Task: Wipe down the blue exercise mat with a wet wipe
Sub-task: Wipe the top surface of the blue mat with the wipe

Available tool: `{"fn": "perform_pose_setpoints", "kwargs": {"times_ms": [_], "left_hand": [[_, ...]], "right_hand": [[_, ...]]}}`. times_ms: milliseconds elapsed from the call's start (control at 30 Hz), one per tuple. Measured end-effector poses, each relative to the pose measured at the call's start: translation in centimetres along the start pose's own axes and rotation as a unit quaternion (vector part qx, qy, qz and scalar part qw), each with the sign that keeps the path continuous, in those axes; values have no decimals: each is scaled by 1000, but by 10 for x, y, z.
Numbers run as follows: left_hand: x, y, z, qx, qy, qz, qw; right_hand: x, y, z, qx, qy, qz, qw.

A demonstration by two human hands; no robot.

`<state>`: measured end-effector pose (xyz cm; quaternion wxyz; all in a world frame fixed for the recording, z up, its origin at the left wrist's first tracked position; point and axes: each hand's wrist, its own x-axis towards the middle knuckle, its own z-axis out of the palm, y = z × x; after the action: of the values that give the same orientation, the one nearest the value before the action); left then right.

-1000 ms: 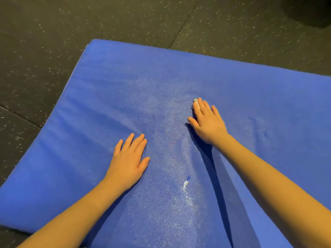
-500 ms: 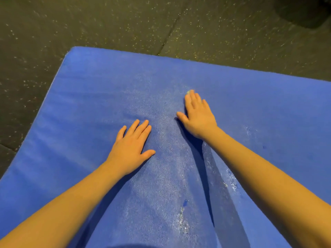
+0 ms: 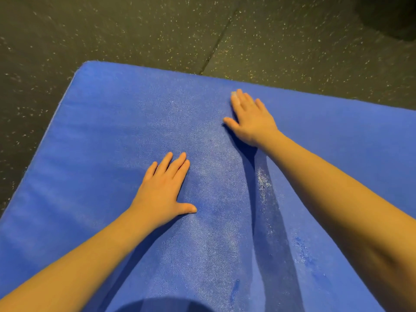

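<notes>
Blue exercise mat (image 3: pixel 108 140) lies flat on a dark speckled floor (image 3: pixel 135 30), filling most of the near view, its far left corner rounded. The right hand (image 3: pixel 249 119) presses palm-down near the mat's far edge, fingers together and flat; a pale scrap at the fingertips looks like the wet wipe (image 3: pixel 234 93), mostly hidden under the hand. The left hand (image 3: pixel 163 192) rests flat nearer, fingers slightly spread and thumb out, holding nothing, bracing the mat. A glistening band runs between the arms, probably damp. To wipe well, keep the palm flat over the wipe, work in overlapping strokes out to the edges, and keep the left hand steadying. No containers are in view.
</notes>
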<state>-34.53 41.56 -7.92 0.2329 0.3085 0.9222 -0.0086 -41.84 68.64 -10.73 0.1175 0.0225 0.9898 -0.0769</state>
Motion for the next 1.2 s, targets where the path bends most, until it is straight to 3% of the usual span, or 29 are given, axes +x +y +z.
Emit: {"fn": "perform_pose_setpoints", "kwargs": {"times_ms": [100,133,267,300,400,467,600,633,767,800,933,1100,1200], "left_hand": [[-1,2,-1,3,-4,-3,1000],[-1,2,-2,5,-7,-3,1000],[-1,3,-2,-5,-7,-7,1000],[-2,3,-1,-14,-1,-6,1000],[-2,3,1,-30,15,-1,999],[-2,3,2,-28,17,3,999],[-1,2,3,-33,20,2,999],[-1,2,4,-31,23,3,999],[-3,4,4,-33,20,1,999],[-3,4,4,-32,15,-1,999],[-2,6,2,-16,10,-3,1000],[-4,12,-2,59,28,52,997],[-9,26,16,58,43,63,995]], "right_hand": [[17,17,-12,31,0,149,988],[23,12,-15,43,-12,161,986],[23,-8,-12,26,-34,3,999],[18,1,-11,8,-29,-4,1000],[12,36,-13,-22,36,133,990],[12,38,-13,12,22,186,982],[3,16,0,32,13,27,999],[-1,21,1,19,18,21,999],[-8,42,-1,57,51,201,977],[-10,35,0,76,56,201,975],[-32,21,15,32,36,42,998],[-36,36,5,71,54,182,979],[-67,12,23,65,41,44,996]]}}
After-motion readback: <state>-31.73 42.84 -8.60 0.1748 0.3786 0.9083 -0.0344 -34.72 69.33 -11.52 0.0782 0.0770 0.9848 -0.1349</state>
